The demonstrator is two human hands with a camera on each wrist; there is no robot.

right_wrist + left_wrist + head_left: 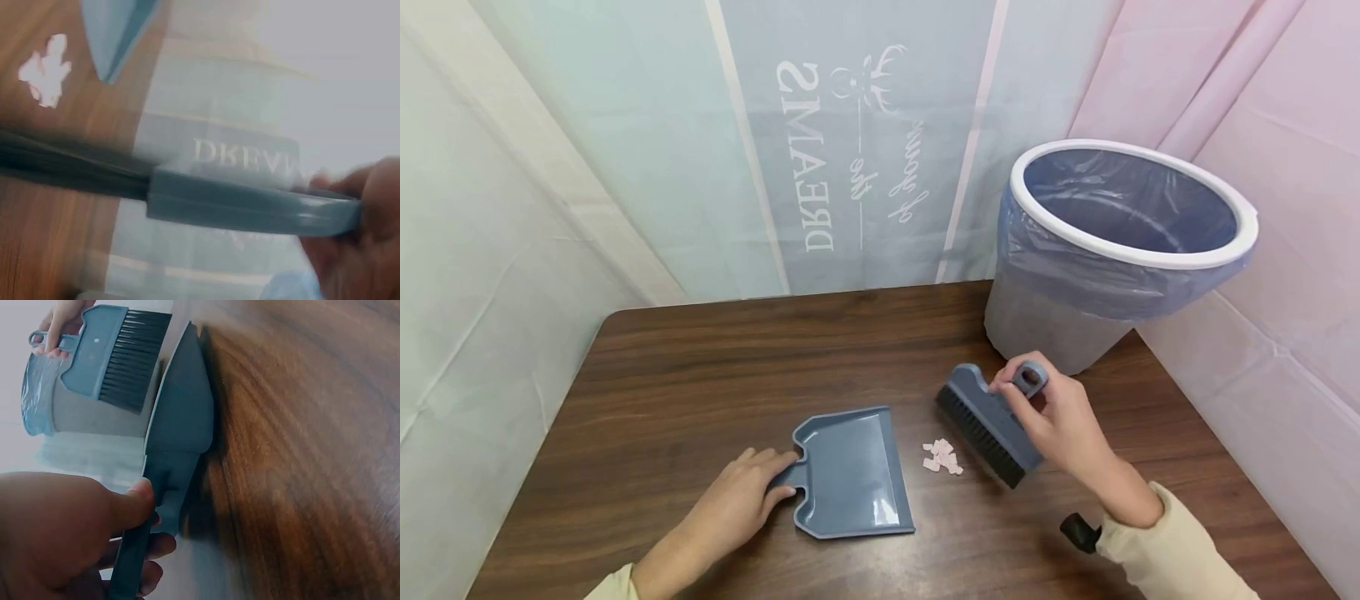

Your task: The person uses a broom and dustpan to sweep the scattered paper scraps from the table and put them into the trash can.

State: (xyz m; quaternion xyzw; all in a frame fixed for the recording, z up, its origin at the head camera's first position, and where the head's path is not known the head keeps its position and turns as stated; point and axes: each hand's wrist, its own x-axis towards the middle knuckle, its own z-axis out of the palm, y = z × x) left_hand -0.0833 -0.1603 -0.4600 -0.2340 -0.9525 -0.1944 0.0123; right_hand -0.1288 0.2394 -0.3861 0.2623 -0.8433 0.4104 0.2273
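My left hand (735,497) grips the handle of a blue-grey dustpan (850,475), which lies on the table with its lip facing right. In the left wrist view the thumb (139,495) presses on top of the handle while fingers curl beneath. A matching hand brush (992,421) with dark bristles is held by its handle in my right hand (1060,417). Between the brush and the dustpan lip lies a small pile of pale pink paper scraps (942,457). The brush is tilted, its bristles to the right of the scraps; contact with the table cannot be told.
At the back right stands a grey bin (1037,325) with a white rim and a blue plastic liner. The brown wooden table (700,367) meets printed cloth (865,267) at the back. A small black object (1080,532) sits beside the right sleeve.
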